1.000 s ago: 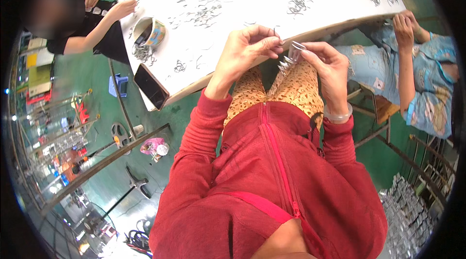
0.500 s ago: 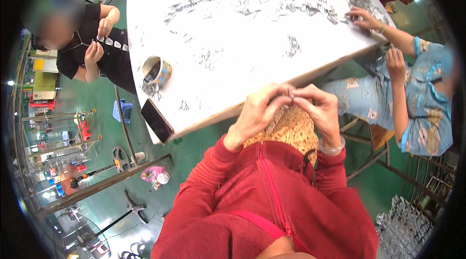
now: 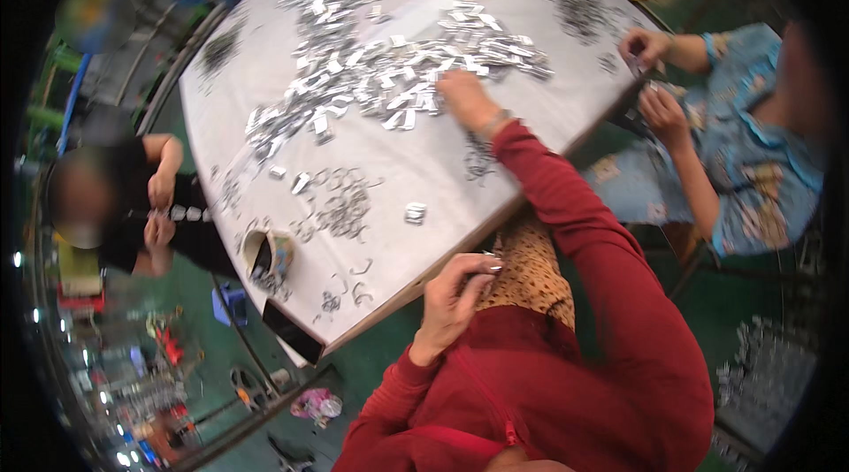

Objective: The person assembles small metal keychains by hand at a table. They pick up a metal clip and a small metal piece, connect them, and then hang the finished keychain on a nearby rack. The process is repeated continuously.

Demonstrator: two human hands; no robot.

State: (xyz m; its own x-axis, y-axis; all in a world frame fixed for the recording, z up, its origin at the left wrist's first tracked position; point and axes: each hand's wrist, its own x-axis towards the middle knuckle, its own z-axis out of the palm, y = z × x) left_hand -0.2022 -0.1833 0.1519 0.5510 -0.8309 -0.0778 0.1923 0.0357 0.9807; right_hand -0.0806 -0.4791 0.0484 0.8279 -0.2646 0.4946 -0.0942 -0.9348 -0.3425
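My left hand (image 3: 449, 302) is held low, in front of the near table edge, above my lap. Its thumb and fingers pinch a small shiny metal piece (image 3: 493, 266). My right hand (image 3: 469, 101) is stretched far over the table, its fingertips at the right part of a broad pile of flat silver metal pieces (image 3: 389, 74). Blur and the pile hide whether those fingers grip anything. Nearer to me on the white tabletop (image 3: 389, 264) lie a heap of thin dark curved wire pieces (image 3: 340, 204) and a small stack of silver pieces (image 3: 415, 212).
A round tub (image 3: 281, 255) with dark contents and a black phone (image 3: 293, 331) are at the table's near left edge. Co-workers sit at left and right, their hands (image 3: 653, 48) holding small parts; others are at the far side. More wire pieces (image 3: 579, 12) lie at the far right.
My two hands have come apart. The right one has moved forward and over the table to the silver pile, while the left stays near my lap, slightly lower. The view has shifted.
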